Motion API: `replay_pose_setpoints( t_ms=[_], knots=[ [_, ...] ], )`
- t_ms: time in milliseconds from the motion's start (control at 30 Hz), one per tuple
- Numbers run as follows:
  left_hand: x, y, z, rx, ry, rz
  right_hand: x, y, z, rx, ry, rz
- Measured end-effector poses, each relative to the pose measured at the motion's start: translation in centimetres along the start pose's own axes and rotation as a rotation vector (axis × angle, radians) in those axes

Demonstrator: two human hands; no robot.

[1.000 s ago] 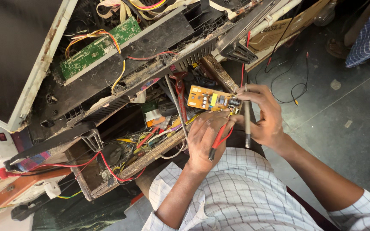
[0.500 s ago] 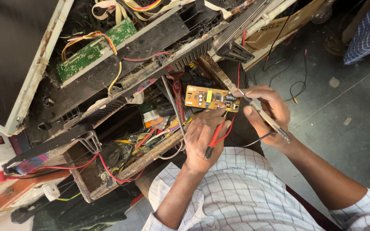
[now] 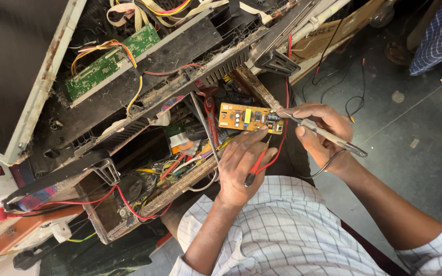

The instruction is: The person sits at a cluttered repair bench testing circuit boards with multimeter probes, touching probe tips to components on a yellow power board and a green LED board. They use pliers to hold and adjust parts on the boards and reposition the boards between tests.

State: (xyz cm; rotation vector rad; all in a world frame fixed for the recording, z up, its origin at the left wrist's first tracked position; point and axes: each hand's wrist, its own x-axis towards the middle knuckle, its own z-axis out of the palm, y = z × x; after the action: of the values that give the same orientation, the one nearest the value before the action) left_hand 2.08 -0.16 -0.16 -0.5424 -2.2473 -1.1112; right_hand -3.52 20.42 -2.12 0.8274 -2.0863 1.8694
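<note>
Since a moment ago the right hand [image 3: 323,130] has swung its soldering iron [image 3: 328,135] flatter (fingers pinched around it), tip on the yellow circuit board [image 3: 249,117]; at seven o'clock, the left hand [image 3: 241,163] grips a red probe [image 3: 257,163].

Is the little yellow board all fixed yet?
Not yet. The small yellow board is out on the bench. The right hand holds a tool tip against it; the left hand holds a red probe. The big cabinet lies open, wires loose.
</note>
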Motion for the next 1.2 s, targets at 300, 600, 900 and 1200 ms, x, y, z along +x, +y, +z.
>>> replay_pose_setpoints(
  t_ms=[300,600,900,1200],
  knots=[
    [-0.2,-0.2,0.5,0.028,0.026,0.001,0.8,-0.7,-0.7,-0.089,-0.063,-0.034],
    [-0.2,-0.1,0.7,0.047,0.040,-0.006,1.1,-0.3,-0.8,-0.042,-0.081,-0.075],
    [0.1,0.0,0.7,0.041,0.054,-0.010,1.5,-0.8,-0.8,-0.072,-0.113,-0.029],
    [0.0,0.2,0.5,0.026,0.041,-0.016,2.0,-1.4,-0.8,-0.143,-0.135,0.007]
  ],
)
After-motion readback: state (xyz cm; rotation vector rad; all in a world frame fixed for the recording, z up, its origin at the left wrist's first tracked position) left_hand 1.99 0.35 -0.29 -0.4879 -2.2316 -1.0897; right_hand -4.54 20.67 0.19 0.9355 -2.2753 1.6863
